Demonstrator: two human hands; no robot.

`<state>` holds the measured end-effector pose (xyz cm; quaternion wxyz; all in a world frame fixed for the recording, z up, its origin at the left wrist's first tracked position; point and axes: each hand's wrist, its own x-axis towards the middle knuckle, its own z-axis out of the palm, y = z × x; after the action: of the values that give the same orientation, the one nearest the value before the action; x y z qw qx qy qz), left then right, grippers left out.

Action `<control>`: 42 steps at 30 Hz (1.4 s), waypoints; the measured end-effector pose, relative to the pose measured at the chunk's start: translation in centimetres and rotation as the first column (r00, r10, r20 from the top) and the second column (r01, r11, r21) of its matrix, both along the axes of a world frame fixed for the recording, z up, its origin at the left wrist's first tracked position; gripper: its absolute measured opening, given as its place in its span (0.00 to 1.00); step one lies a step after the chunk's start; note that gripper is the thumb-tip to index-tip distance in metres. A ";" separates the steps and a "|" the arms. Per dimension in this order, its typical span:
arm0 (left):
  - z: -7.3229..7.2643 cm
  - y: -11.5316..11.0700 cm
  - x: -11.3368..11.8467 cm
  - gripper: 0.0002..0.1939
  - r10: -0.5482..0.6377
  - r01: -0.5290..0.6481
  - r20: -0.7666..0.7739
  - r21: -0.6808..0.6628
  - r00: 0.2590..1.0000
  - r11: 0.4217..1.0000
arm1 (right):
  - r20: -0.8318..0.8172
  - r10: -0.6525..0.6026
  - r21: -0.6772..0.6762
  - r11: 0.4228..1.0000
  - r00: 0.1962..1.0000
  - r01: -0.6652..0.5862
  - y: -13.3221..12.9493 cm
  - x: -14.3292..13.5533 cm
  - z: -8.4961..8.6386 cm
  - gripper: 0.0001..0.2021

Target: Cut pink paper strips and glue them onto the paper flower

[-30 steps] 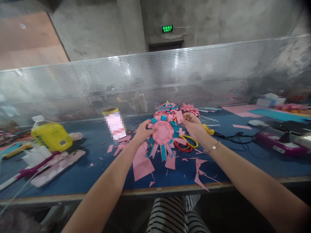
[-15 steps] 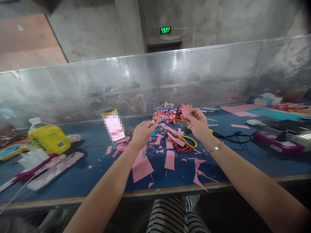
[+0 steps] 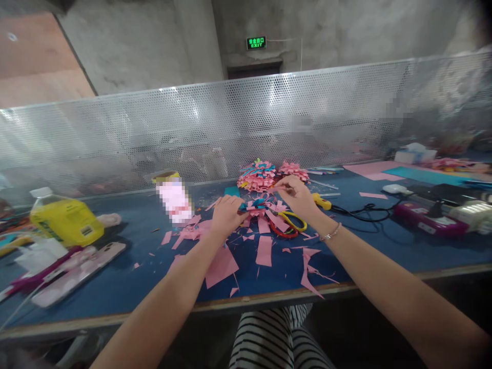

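Centre of the bench (image 3: 363, 256), and a blue-and-pink paper rosette (image 3: 257, 206) is being held low over the scraps, tipped so that it is seen almost edge-on; whether the bench is touched by it cannot be told. Its left edge is gripped by the left hand (image 3: 227, 212), fingers bent and closed over the rim. Up to the right, a small piece of pink paper (image 3: 275, 189) is pinched at the fingertips of the right hand (image 3: 295, 195), thumb and forefinger together, well clear of the bench.

Just beyond the rosette, a heap of layered pink-and-blue paper rosettes (image 3: 257, 177) is piled up, with a pink paper cluster (image 3: 295, 170) set beside it. Close in on the right, scissors with red and yellow looped handles (image 3: 298, 224) are partly covered by pink strips, and past the right hand a yellow-handled tool with a black cord (image 3: 322, 201) is laid.

Nearer the front edge, a larger pink paper sheet (image 3: 222, 267) and a pink rectangle (image 3: 264, 251) are spread among offcuts. Out to the left, a phone with a blurred-out screen (image 3: 175, 201) is propped upright; further out, a bottle of yellow liquid with a white cap (image 3: 67, 218) is stood behind a pink-cased phone (image 3: 82, 274).
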<state>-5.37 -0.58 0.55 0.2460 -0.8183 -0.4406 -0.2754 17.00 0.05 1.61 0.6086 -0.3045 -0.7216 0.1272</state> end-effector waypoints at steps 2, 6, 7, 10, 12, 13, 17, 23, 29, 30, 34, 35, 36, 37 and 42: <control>0.2 -0.2 -0.1 0.11 0.024 -0.022 -0.081 0.025 0.996 0.999 | 0.046 -0.002 0.040 0.999 0.999 0.000 -0.1 0.0 0.0 0.06; 0.5 -0.7 0.2 0.05 -0.058 0.083 -0.286 0.077 0.956 0.994 | 0.108 -0.001 0.112 0.994 0.994 -0.011 -0.4 -0.1 0.2 0.08; 0.6 -0.8 0.3 0.06 -0.082 0.115 -0.323 0.087 0.943 0.990 | 0.123 -0.003 0.125 0.992 0.992 -0.012 -0.5 -0.1 0.2 0.08; 0.6 -1.1 0.7 0.10 -0.136 0.193 -0.378 0.116 0.916 0.974 | 0.184 0.018 0.142 0.989 0.983 -0.045 -0.8 -0.5 0.0 0.10; 0.6 -1.3 0.8 0.11 -0.155 0.225 -0.386 0.142 0.909 0.964 | 0.238 0.053 0.141 0.986 0.970 -0.088 -0.9 -0.8 -0.2 0.11; 0.6 -1.3 0.8 0.11 -0.160 0.233 -0.383 0.152 0.910 0.960 | 0.261 0.069 0.138 0.985 0.963 -0.107 -0.9 -1.0 -0.4 0.11; 0.5 -1.2 0.7 0.11 -0.167 0.219 -0.346 0.115 0.923 0.969 | 0.339 0.117 0.100 0.982 0.934 -0.160 -0.7 -1.6 -1.0 0.13; 0.4 -0.9 0.6 0.16 -0.141 0.162 -0.269 0.060 0.953 0.985 | 0.414 0.094 0.078 0.987 0.905 -0.139 -0.4 -1.7 -1.4 0.12; 0.1 -0.7 0.8 0.17 -0.125 0.131 -0.113 0.051 0.986 0.990 | 0.485 0.061 0.076 0.991 0.872 -0.111 -0.3 -1.6 -1.4 0.12; 0.1 -0.6 0.8 0.16 -0.142 0.146 -0.084 0.041 0.986 0.988 | 0.487 0.063 0.070 0.991 0.871 -0.110 -0.4 -1.6 -1.4 0.12; 0.1 -0.5 1.3 0.14 -0.205 0.205 0.016 -0.008 0.979 0.979 | 0.498 0.086 0.034 0.992 0.863 -0.118 -0.8 -1.4 -1.0 0.14; 0.1 -0.5 1.5 0.13 -0.217 0.218 0.036 -0.025 0.976 0.976 | 0.502 0.091 0.028 0.992 0.860 -0.122 -0.9 -1.4 -1.0 0.15; 0.1 -0.6 1.6 0.13 -0.226 0.228 0.054 -0.045 0.973 0.973 | 0.504 0.091 0.026 0.992 0.859 -0.121 -1.0 -1.3 -0.9 0.16; 0.1 -0.6 1.7 0.12 -0.233 0.238 0.071 -0.063 0.970 0.969 | 0.505 0.088 0.026 0.993 0.859 -0.117 -1.0 -1.3 -0.9 0.17; -0.1 -0.4 2.0 0.10 -0.276 0.287 0.126 -0.077 0.953 0.955 | 0.533 0.026 0.057 0.996 0.845 -0.067 -0.9 -1.5 -1.1 0.17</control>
<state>-3.40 -0.94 0.45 0.1396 -0.8664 -0.3453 -0.3326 15.48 -0.81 0.54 0.3925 -0.2877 -0.8732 0.0259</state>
